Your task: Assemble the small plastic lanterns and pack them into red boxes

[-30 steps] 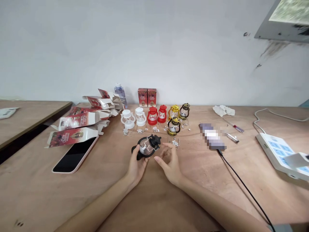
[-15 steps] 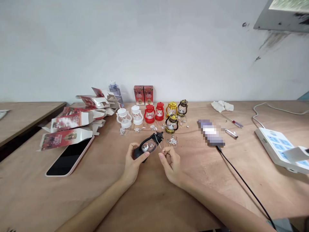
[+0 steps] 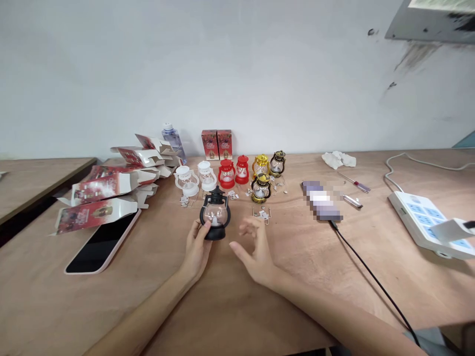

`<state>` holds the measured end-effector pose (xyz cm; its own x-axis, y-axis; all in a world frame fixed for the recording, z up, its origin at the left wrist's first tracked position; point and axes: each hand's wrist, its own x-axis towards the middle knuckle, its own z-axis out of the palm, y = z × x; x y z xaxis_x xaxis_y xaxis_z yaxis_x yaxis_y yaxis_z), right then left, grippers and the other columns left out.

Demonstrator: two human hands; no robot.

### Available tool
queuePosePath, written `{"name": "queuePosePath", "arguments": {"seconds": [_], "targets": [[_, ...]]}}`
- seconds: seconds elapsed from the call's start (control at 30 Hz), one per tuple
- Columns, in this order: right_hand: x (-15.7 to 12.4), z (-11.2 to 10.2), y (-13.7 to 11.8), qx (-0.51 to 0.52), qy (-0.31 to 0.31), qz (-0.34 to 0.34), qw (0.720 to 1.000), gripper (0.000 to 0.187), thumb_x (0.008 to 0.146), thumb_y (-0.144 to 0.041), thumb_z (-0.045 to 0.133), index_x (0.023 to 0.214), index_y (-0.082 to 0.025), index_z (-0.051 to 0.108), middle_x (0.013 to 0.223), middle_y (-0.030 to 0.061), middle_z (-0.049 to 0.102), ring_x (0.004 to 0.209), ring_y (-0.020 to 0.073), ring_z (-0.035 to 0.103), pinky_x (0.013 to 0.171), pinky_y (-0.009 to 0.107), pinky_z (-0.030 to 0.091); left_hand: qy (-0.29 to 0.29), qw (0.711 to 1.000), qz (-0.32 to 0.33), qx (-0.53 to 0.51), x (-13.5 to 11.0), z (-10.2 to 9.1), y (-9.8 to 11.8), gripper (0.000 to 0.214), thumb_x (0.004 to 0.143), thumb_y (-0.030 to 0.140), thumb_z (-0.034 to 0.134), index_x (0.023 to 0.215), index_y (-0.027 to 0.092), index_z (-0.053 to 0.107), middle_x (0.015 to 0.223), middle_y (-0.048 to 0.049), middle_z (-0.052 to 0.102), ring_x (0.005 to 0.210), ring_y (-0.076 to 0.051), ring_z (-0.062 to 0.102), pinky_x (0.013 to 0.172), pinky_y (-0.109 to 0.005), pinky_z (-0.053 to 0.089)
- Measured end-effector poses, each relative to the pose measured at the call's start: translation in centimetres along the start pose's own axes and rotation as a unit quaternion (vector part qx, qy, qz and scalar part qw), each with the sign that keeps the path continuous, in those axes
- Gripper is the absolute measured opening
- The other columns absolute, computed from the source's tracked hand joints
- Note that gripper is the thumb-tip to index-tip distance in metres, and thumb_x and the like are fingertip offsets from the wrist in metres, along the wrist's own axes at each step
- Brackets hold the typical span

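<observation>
A small black toy lantern [image 3: 215, 213] stands upright on the wooden table [image 3: 237, 296]. My left hand [image 3: 196, 245] grips its base from the left. My right hand [image 3: 253, 252] hovers just right of the lantern, fingers spread and holding nothing. Behind the lantern stands a row of similar small lanterns: two white [image 3: 196, 179], two red [image 3: 234, 172], and gold-and-black ones [image 3: 261, 187]. Small metal parts [image 3: 261, 214] lie scattered around them.
Flattened red-and-white cartons [image 3: 111, 188] and a face-up phone [image 3: 102, 240] lie at left. A bottle [image 3: 172, 139] and two red boxes [image 3: 216, 144] stand by the wall. At right are a blurred device [image 3: 321, 200] with black cable, a screwdriver [image 3: 353, 183], a cloth [image 3: 338, 159], a power strip [image 3: 426, 222].
The black lantern went from lying tilted in my left hand to standing upright on the table. My right hand, pinching near its top, has let go and opened.
</observation>
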<state>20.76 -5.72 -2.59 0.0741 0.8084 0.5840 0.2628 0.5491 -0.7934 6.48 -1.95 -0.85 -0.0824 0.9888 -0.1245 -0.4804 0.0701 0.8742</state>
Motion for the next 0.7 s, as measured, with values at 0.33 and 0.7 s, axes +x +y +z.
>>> {"name": "queuePosePath", "arguments": {"seconds": [0.33, 0.7], "targets": [[1.1, -0.4, 1.9, 0.095, 0.005, 0.191, 0.977, 0.041, 0.076, -0.048, 0.066, 0.103, -0.019, 0.057, 0.100, 0.0067, 0.068, 0.093, 0.0221, 0.064, 0.087, 0.039, 0.050, -0.168, 0.887, 0.171, 0.395, -1.1, -1.1, 1.7, 0.025, 0.074, 0.028, 0.069, 0.097, 0.022, 0.063, 0.107, -0.0084, 0.066, 0.103, -0.025, 0.057, 0.096, -0.036, 0.039], [1.7, -1.7, 2.4, -0.108, 0.012, 0.054, 0.993, 0.060, 0.082, -0.041, 0.060, 0.132, -0.017, 0.036, 0.128, 0.0171, 0.051, 0.117, 0.0292, 0.051, 0.096, 0.050, 0.043, 0.089, 0.407, 0.307, 0.855, 4.8, -15.1, 14.4, 0.036, 0.088, 0.029, 0.044, 0.119, 0.010, 0.043, 0.118, -0.0179, 0.057, 0.111, -0.035, 0.053, 0.089, -0.051, 0.043]]}}
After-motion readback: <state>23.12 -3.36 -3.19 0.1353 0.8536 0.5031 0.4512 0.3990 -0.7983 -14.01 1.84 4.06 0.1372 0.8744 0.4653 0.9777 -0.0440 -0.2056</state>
